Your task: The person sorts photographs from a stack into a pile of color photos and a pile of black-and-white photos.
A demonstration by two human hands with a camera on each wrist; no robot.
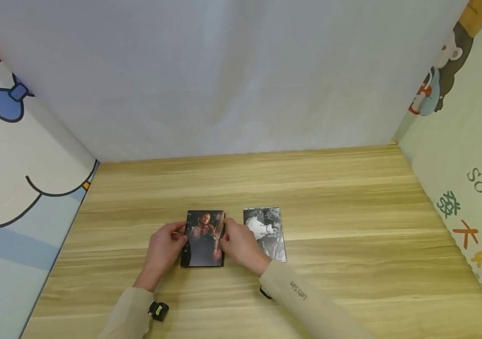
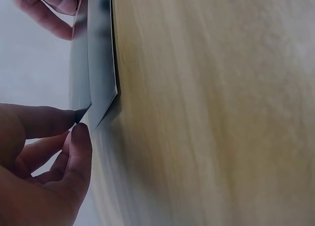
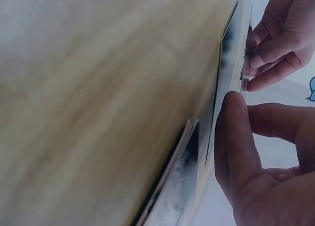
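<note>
A dark photo card showing a figure is held between both hands near the middle of the table. My left hand pinches its left edge between thumb and finger. At the opposite edge, my right hand pinches the card with thumb and fingers. In the left wrist view the held card is lifted slightly above another card, whose face is mostly covered. A black-and-white photo card lies to the right, partly hidden behind the right hand; in the right wrist view layered edges show there.
The cards are on a wood-grain table. A pale wall stands at the back, with printed panels on the left and right. Each wrist carries a dark strap, the left one with a small black device.
</note>
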